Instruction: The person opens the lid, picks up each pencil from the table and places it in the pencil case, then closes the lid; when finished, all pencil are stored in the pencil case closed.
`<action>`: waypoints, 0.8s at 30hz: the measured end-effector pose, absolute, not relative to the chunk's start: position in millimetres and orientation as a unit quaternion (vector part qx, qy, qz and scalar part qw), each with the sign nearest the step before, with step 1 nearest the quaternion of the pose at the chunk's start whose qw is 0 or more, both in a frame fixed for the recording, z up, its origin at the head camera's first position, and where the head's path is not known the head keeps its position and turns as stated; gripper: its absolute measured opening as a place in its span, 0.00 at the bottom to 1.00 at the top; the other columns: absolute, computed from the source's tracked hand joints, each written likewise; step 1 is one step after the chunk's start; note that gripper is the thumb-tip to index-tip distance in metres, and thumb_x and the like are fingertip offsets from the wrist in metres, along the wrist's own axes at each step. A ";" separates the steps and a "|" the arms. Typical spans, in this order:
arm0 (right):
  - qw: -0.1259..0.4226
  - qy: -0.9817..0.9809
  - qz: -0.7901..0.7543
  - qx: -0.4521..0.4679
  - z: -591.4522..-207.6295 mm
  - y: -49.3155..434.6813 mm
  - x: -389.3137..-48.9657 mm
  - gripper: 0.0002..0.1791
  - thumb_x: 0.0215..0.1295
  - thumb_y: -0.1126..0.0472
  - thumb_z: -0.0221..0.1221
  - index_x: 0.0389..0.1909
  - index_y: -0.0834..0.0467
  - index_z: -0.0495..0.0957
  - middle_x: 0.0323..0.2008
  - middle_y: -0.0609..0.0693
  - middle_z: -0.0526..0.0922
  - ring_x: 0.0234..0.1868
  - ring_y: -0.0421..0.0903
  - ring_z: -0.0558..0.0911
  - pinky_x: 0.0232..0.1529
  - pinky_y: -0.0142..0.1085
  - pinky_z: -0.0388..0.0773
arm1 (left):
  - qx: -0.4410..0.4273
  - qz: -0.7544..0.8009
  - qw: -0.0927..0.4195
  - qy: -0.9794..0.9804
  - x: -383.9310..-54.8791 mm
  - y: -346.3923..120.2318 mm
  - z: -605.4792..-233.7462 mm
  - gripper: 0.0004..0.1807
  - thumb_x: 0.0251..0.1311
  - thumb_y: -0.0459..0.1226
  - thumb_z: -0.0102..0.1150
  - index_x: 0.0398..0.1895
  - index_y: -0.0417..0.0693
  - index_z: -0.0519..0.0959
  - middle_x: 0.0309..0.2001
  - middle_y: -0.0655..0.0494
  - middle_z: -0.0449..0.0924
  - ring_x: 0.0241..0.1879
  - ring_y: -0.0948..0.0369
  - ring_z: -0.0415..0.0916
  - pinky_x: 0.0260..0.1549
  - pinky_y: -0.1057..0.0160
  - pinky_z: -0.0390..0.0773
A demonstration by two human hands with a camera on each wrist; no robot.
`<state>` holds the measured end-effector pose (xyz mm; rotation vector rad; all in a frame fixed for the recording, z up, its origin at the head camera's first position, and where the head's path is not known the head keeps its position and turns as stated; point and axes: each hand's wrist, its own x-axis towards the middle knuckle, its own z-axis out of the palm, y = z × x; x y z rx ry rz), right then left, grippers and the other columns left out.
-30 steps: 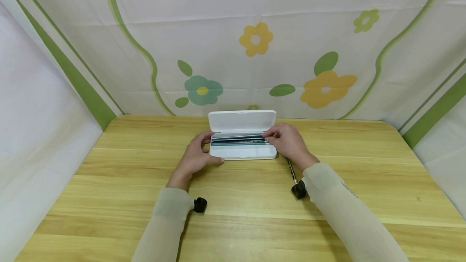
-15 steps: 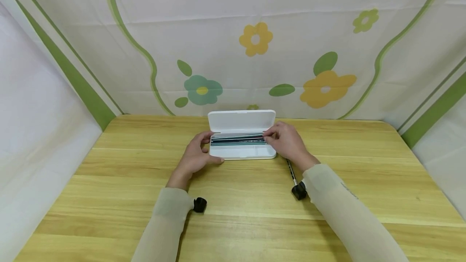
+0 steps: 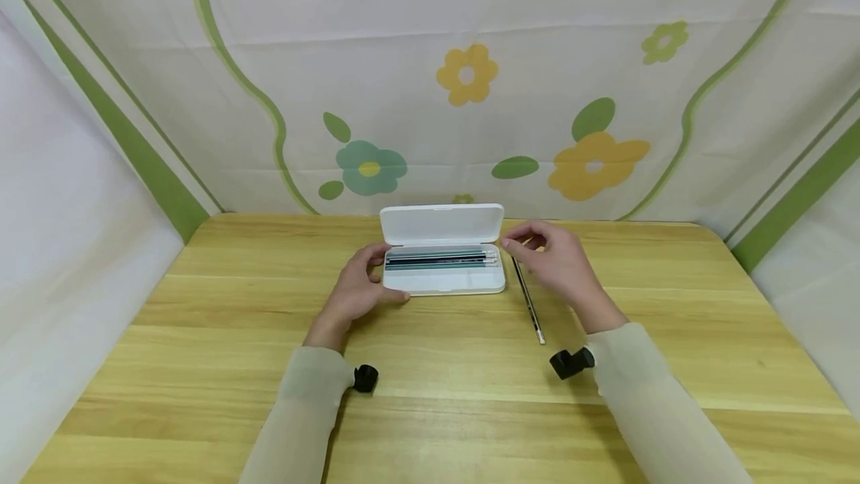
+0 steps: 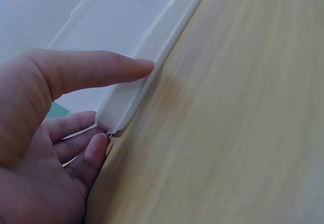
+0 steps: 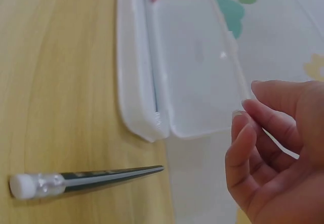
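A white pencil case (image 3: 443, 282) stands with its lid (image 3: 443, 225) raised, several dark and green pencils (image 3: 437, 260) lying along its back part. My left hand (image 3: 357, 282) holds the case's left end, thumb against the front wall and the other fingers round the corner, as the left wrist view also shows. Just off the right end, my right hand (image 3: 558, 256) hovers with loosely bent fingers and nothing in them. Below it a black striped pencil (image 3: 528, 301) lies on the table, its white eraser end toward me.
The wooden table (image 3: 443, 394) reaches back to a white cloth (image 3: 390, 58) printed with flowers and leaves. Each sleeve carries a small black wrist camera, the left one (image 3: 365, 379) and the right one (image 3: 571, 363).
My right hand has let go of a pencil in the case and drawn back to the right, uncovering the loose pencil. The pencils now lie flatter. My left hand has stayed put.
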<state>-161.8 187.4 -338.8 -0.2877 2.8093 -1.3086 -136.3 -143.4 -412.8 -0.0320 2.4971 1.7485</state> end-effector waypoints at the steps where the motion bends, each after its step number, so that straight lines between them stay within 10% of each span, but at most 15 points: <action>1: 0.019 0.898 -0.430 -0.087 -336.1 189.0 -158.9 0.15 0.77 0.46 0.65 0.52 0.51 0.87 0.46 0.56 0.88 0.46 0.55 0.83 0.39 0.41 0.85 | -0.011 0.573 0.047 0.818 -136.1 -143.6 -413.0 0.52 0.45 0.28 0.83 0.78 0.45 0.69 0.73 0.45 0.72 0.70 0.47 0.69 0.67 0.49 0.73; 24: 0.068 0.802 -0.592 0.035 -348.5 237.5 -123.3 0.27 0.72 0.39 0.68 0.57 0.56 0.80 0.42 0.41 0.85 0.37 0.39 0.82 0.37 0.34 0.86 | -0.012 0.575 0.050 0.816 -137.8 -144.9 -413.3 0.51 0.46 0.28 0.83 0.77 0.46 0.69 0.73 0.46 0.72 0.70 0.48 0.69 0.69 0.48 0.73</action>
